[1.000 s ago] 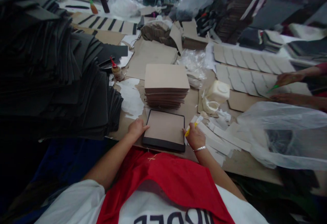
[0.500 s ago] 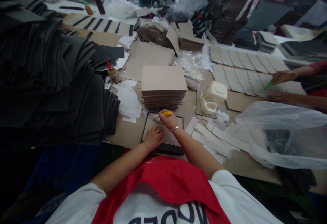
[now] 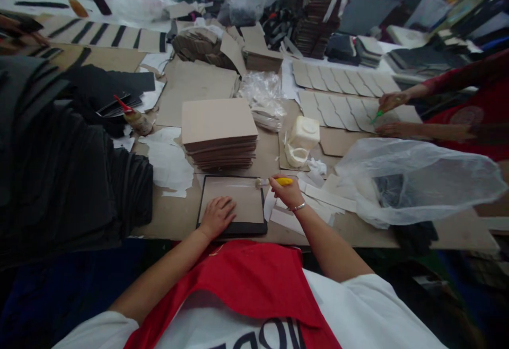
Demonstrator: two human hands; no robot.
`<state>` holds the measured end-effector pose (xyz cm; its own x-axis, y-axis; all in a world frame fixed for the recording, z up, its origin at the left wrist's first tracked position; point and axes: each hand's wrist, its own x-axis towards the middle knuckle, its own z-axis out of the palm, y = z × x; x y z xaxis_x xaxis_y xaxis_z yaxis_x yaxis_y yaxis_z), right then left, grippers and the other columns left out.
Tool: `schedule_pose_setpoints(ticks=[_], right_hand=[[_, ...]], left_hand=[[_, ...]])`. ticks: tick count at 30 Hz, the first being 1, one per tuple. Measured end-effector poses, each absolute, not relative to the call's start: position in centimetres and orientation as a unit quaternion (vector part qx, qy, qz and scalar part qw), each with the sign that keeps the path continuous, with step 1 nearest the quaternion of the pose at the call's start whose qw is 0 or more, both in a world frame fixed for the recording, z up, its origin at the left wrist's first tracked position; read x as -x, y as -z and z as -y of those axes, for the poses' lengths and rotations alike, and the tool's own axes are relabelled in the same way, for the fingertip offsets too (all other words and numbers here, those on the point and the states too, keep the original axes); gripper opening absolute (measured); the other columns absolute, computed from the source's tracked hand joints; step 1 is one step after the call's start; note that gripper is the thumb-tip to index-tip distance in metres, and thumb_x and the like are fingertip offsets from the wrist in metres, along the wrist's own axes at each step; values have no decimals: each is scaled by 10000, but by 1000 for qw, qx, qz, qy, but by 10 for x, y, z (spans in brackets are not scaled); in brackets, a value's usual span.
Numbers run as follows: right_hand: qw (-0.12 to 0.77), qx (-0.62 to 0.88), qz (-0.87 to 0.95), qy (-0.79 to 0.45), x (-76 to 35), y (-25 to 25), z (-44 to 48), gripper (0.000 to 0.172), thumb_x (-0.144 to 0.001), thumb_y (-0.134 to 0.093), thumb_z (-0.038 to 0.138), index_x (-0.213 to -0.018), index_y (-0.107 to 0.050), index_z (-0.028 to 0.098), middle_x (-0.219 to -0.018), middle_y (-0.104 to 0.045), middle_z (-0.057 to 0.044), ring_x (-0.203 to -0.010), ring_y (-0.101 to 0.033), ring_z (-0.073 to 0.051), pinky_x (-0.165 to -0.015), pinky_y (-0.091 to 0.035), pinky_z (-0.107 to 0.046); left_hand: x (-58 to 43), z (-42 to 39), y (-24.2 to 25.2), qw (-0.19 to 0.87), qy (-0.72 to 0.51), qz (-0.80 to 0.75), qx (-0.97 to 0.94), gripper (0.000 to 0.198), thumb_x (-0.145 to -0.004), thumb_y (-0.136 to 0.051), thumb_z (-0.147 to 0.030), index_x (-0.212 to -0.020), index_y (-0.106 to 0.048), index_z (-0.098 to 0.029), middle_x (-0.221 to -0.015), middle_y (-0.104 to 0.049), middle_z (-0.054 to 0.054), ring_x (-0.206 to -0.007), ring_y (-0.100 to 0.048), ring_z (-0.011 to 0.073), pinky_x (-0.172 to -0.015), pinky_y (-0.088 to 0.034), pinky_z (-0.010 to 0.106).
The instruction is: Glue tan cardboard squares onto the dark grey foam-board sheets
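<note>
In my right hand (image 3: pixel 287 192) is a brush with a yellow handle (image 3: pixel 284 181). Its bristles meet the upper right edge of a beige board (image 3: pixel 238 203), where a wet-looking streak runs along the top. Under that board lies a black sheet (image 3: pixel 234 229) that shows as a border around it. My left hand (image 3: pixel 217 216) rests flat on the board's lower left, fingers spread. Just beyond stands a stack of beige boards (image 3: pixel 219 121).
Dark sheets (image 3: pixel 67 179) are piled high at the left. A glue bottle with a red tip (image 3: pixel 135 117) lies nearby. A cream plastic container (image 3: pixel 305 134), paper strips (image 3: pixel 294 216) and a clear plastic bag (image 3: pixel 417 179) are on the right. A co-worker's hands (image 3: pixel 392 105) work over light panels.
The brush in my right hand has moved rightward along the board's top to its right edge. My left hand stays on the board. The whole view has shifted.
</note>
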<state>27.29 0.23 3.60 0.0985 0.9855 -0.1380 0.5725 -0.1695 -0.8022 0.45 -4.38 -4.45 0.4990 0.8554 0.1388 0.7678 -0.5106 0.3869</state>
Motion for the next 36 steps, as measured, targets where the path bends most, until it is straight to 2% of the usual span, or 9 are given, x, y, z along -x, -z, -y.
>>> schedule_pose_setpoints(ticks=[4,8,11,15,21,28,31,33,36], right_hand=[[282,653,615,-341,-298,-33,34,403,-887,-394,428,-1203,-496,199,-801,-672,-31,-589,-633,-118,-564,-498,-230],[146,605,753,-214,-296,-4,77,265,-839,-487,287,-1070,-553,175,-946,-665,-99,-855,-627,-190,-766,-488,-316],[126,536,821,-148,-281,23,97,294,-736,-560,180,-1029,-555,154,-1052,-634,-130,-1008,-558,-234,-866,-444,-358],[185,536,816,-113,-271,49,110,274,-741,-500,107,-1004,-563,151,-979,-636,-131,-944,-558,-220,-828,-448,-345],[227,610,742,-159,-274,54,114,110,-829,-444,197,-854,-550,214,-715,-601,-46,-717,-578,-181,-706,-473,-314],[370,531,678,-349,-270,-49,90,275,-802,-543,266,-1032,-392,241,-849,-591,-7,-763,-609,-140,-749,-498,-307],[385,480,669,-418,-267,-84,76,288,-798,-560,270,-1021,-379,254,-853,-574,4,-753,-595,-124,-709,-500,-282],[403,493,653,-410,-264,-89,67,285,-788,-564,266,-1002,-377,252,-844,-558,7,-736,-582,-120,-691,-497,-278],[424,536,630,-369,-257,-75,52,283,-770,-562,261,-973,-365,244,-793,-540,21,-685,-562,-116,-677,-490,-285]], left_hand=[[-7,44,39,137,-135,-475,-859,333,-855,-517,-360,-1151,-601,-233,-1250,-553,74,-1140,-452,252,-992,-354,420],[-13,43,30,133,-94,-485,-859,324,-842,-535,-332,-1142,-602,-230,-1236,-558,81,-1125,-459,258,-977,-367,421],[-19,43,21,131,-59,-497,-856,316,-834,-545,-317,-1135,-597,-237,-1237,-554,74,-1125,-460,256,-968,-377,412],[-26,44,12,127,-27,-513,-849,311,-823,-556,-291,-1127,-591,-241,-1242,-544,83,-1119,-469,257,-943,-396,410],[-34,41,4,145,-18,-518,-843,305,-788,-586,-245,-1088,-600,-199,-1217,-554,118,-1091,-498,286,-894,-435,430],[-70,31,-41,450,-218,-347,-793,806,-681,-708,-394,-1367,-341,-184,-1380,-427,120,-1258,-400,242,-1029,-345,363],[-76,26,-56,628,-199,-317,-683,561,-680,-677,-452,-1132,-561,-140,-1031,-629,63,-948,-585,201,-813,-452,297],[-66,22,-55,691,-173,-339,-614,432,-665,-673,-475,-905,-623,-119,-767,-614,7,-723,-576,144,-667,-436,248],[-36,15,-44,729,-188,-406,-518,410,-599,-712,-495,-732,-586,-128,-630,-546,-31,-604,-510,94,-599,-393,218]])
